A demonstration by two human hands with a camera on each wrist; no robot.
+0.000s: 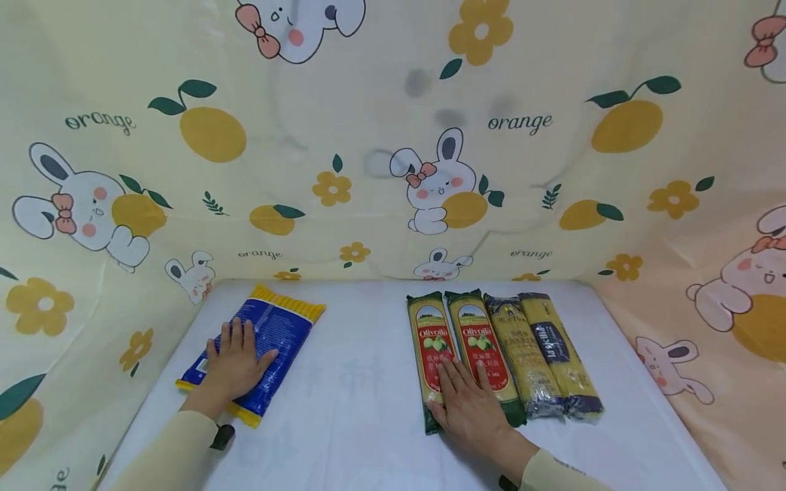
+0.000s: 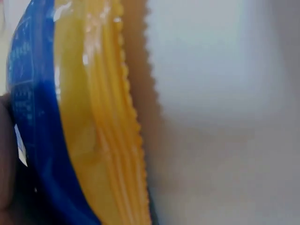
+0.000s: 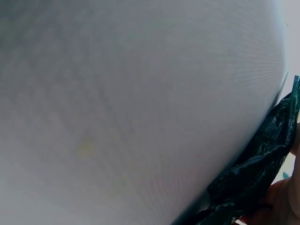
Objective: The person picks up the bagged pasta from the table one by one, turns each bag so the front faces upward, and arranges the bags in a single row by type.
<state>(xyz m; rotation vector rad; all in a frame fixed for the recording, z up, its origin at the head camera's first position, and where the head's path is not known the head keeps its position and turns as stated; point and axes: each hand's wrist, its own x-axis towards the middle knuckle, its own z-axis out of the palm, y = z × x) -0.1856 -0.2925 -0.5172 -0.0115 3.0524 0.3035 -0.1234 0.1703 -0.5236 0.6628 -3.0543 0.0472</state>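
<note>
My left hand point(image 1: 232, 367) rests with spread, straight fingers on a blue bag with yellow ends point(image 1: 279, 344) at the table's left. The bag's crimped yellow end point(image 2: 103, 117) fills much of the left wrist view. To the right, my right hand point(image 1: 469, 409) lies flat across two green and red pasta packets, the left packet point(image 1: 433, 327) and the right packet point(image 1: 477, 324), touching both. Close up in the right wrist view is a dark green packet end point(image 3: 253, 173) beside the fingers. What the bag contains is hidden.
Two yellowish pasta packets, one with a clear end point(image 1: 522, 348) and one with a dark blue label point(image 1: 561, 354), lie side by side right of the green ones. All lie on a white table point(image 1: 356, 409). A patterned curtain point(image 1: 368, 123) hangs behind and along both sides.
</note>
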